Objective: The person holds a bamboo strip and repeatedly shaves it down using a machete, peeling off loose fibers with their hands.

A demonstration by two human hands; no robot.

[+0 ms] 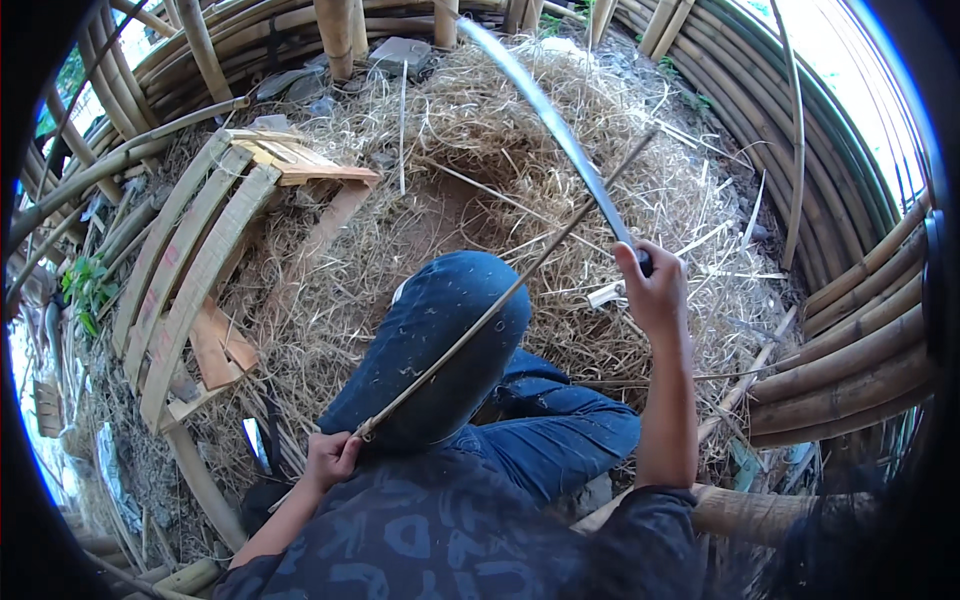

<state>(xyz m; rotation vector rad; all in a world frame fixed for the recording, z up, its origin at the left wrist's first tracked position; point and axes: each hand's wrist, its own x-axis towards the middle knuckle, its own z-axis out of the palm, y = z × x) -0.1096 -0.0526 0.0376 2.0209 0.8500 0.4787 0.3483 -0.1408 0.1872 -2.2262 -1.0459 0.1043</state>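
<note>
My left hand (pixel 331 458) is closed around the near end of a long thin bamboo stick (pixel 455 354). The stick slants up to the right across my raised knee, and its far end reaches past the blade. In my right hand (pixel 655 287) is the dark handle of a long, slightly curved machete (pixel 545 112). Its bright blade points up and to the left, crossing the stick just beyond the handle. I cannot tell whether blade and stick touch. Wood dust and bits lie on my blue jeans (pixel 430 345).
A slatted wooden crate (pixel 190 275) lies tipped at the left. Heaps of pale bamboo shavings (pixel 600 350) cover the ground ahead and around my legs. Stacked bamboo poles (pixel 850 375) line the right side, with more poles (pixel 205 50) at the back. A thick pole (pixel 770 512) lies near my right elbow.
</note>
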